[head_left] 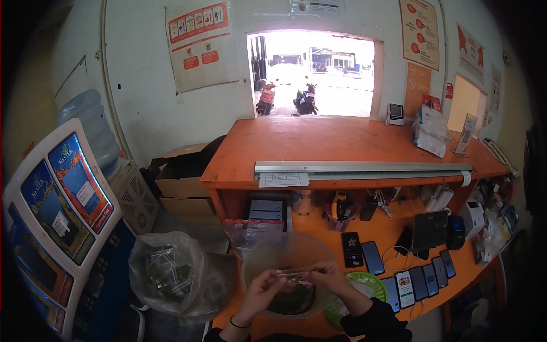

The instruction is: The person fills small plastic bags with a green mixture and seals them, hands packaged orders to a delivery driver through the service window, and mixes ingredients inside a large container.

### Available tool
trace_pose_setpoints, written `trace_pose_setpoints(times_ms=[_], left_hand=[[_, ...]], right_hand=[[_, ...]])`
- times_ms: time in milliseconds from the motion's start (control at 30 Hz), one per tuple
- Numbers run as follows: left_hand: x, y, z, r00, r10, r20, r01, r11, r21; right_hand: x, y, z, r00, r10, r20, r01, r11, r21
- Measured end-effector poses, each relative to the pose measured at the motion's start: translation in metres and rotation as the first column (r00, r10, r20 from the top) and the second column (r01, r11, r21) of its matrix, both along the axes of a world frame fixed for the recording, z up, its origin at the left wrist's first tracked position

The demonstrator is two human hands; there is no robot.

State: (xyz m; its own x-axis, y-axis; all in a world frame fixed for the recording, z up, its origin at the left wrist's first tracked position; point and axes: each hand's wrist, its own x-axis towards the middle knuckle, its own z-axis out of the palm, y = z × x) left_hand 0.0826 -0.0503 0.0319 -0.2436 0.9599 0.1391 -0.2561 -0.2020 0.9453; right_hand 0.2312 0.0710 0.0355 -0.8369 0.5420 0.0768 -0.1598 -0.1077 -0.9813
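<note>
My left hand [265, 287] and my right hand [329, 277] meet over a large translucent tub [254, 257]. Pinched between their fingertips is a small clear plastic packet [292, 274], stretched sideways; what it contains is too small to tell. Dark green, leafy-looking stuff [293, 301] lies in the bottom of the tub. Right of the tub, partly under my right forearm, is a bright green plastic basket [373, 283]. To the left stands a big clear plastic bag [199, 273], its mouth showing several small clear packets [171, 271] with green contents.
Several phones [419, 282] lie in a row on the orange counter [393, 316], with cables among them. A raised orange shelf [319, 142] with a metal rail [364, 167] runs across ahead. At left are a drinks dispenser [68, 211] and cardboard boxes [188, 182].
</note>
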Motion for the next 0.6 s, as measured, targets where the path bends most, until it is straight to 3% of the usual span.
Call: trace_pose_setpoints(times_ms=[200, 300, 367, 467, 600], left_hand=[[-0.002, -0.008, 0.000, 0.960, 0.059, -0.275, -0.087, 0.992, -0.093], [0.003, -0.014, 0.008, 0.950, 0.084, -0.300, -0.127, 0.984, -0.127], [0.009, -0.016, 0.013, 0.883, 0.084, -0.462, -0.118, 0.992, -0.044], [0.015, -0.019, 0.018, 0.767, 0.174, -0.617, -0.154, 0.984, 0.086], [0.009, -0.027, 0.013, 0.692, 0.193, -0.695, -0.125, 0.981, 0.147]], right_hand=[[0.001, -0.009, 0.008, 0.993, -0.003, 0.119, -0.032, 0.956, 0.291], [0.001, -0.013, 0.009, 0.997, 0.050, 0.065, -0.072, 0.913, 0.403], [-0.002, -0.015, 0.006, 0.998, 0.059, -0.036, -0.023, 0.776, 0.630], [-0.004, -0.024, 0.004, 0.983, 0.057, -0.172, 0.083, 0.702, 0.707], [0.002, -0.031, -0.004, 0.982, 0.071, -0.177, 0.068, 0.736, 0.673]])
